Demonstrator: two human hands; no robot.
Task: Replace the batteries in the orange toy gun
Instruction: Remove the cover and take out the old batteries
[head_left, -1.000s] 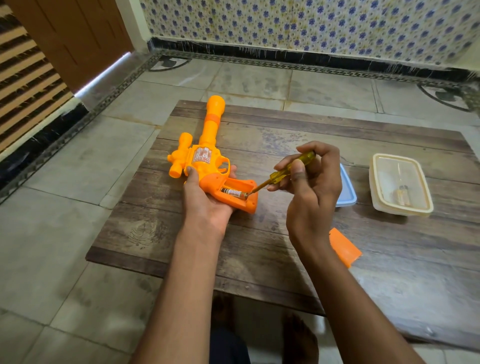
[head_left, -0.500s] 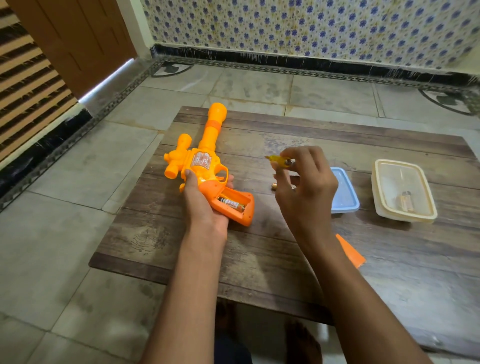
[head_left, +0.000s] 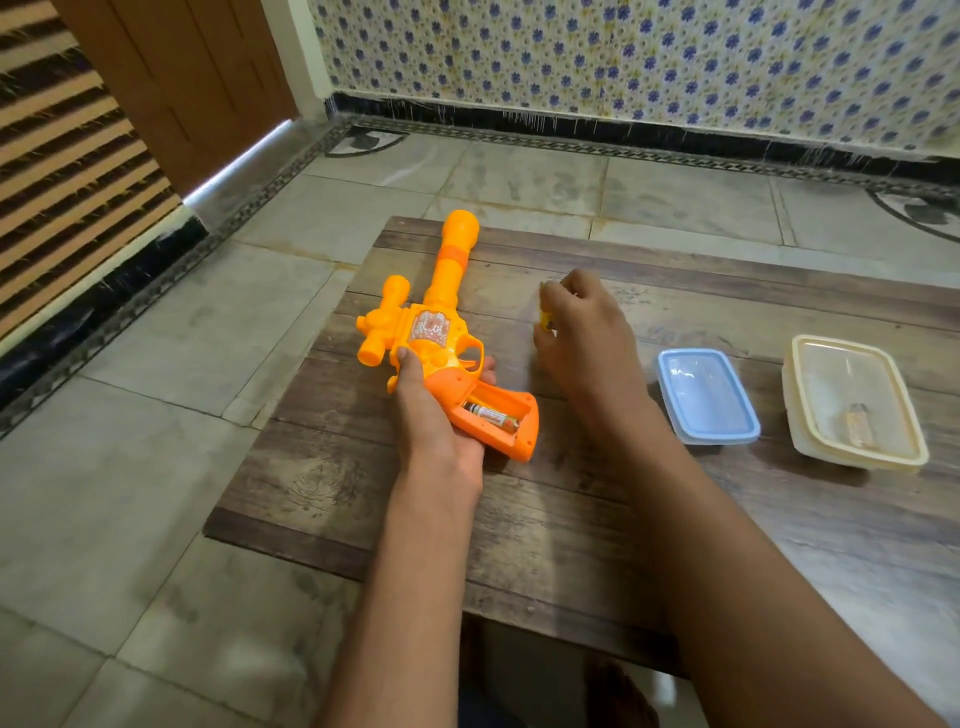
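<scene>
A low, dark wooden table (head_left: 597, 530) stands on a grey tiled floor (head_left: 156, 467). Beyond the table runs a wall of blue-flowered tiles (head_left: 649, 57); to the table's far left is a brown wooden door (head_left: 187, 78).

Home room: floral wall tiles (head_left: 675, 62), wooden door (head_left: 182, 78).

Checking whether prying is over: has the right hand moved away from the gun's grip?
Yes. The right hand, holding the screwdriver, has moved away from the toy gun toward the table's far edge.
</scene>
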